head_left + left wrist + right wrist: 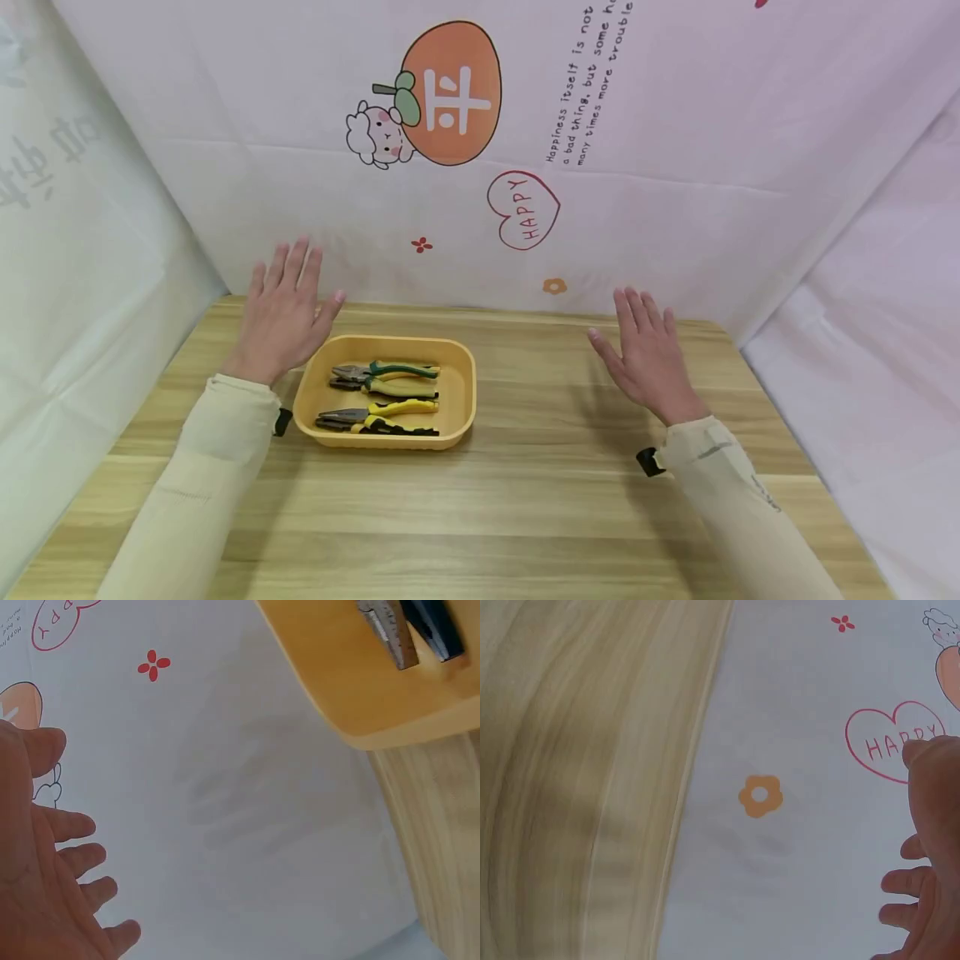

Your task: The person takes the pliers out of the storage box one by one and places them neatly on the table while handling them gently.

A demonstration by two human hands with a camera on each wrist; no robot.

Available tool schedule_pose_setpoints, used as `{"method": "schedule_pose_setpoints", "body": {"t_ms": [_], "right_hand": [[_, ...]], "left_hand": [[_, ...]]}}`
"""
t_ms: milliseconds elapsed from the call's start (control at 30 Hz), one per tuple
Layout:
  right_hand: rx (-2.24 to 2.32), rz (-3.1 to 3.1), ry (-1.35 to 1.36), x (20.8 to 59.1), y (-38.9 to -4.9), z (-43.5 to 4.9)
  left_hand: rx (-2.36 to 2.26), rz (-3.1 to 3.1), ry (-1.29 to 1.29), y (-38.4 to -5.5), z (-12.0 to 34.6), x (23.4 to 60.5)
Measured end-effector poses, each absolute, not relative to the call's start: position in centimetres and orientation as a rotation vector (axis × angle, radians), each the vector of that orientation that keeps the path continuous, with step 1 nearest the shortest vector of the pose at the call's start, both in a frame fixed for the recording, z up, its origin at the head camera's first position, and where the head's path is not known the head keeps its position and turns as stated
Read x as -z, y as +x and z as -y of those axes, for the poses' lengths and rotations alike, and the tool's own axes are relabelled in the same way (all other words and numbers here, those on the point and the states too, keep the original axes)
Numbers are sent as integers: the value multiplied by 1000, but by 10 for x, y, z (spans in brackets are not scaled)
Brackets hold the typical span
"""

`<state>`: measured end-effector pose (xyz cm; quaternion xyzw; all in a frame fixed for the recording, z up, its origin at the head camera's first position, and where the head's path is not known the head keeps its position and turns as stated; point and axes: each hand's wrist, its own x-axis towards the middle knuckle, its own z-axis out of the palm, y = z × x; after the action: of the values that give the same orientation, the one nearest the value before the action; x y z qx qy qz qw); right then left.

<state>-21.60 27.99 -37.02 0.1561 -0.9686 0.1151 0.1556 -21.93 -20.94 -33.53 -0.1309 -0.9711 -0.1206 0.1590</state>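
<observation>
Seen from the head, a yellow tray (462, 392) sits on the table (525, 492), with pliers (405, 407) lying inside, noses left, handles right. The left hand (281, 327) is just beside the tray's far left corner, fingers straight and slightly spread, gripping nothing. The right hand (647, 367) is well apart from it, fingers straight, likewise holding nothing.

From the left wrist, I see the tray's corner and plier tips.

From the right wrist, thumb and fingers stand apart against the cloth (795, 900).
</observation>
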Motion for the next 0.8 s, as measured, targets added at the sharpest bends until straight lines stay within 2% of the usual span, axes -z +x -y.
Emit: {"method": "schedule_pose_setpoints", "body": {"t_ms": [467,800], "right_hand": [[-462,2798,540,380,-206,-263],[-545,2852,566,386,-202,-248]], "left_hand": [[976,2896,-381,-209,228,368],[1494,2961,-192,-208,246,401]]}}
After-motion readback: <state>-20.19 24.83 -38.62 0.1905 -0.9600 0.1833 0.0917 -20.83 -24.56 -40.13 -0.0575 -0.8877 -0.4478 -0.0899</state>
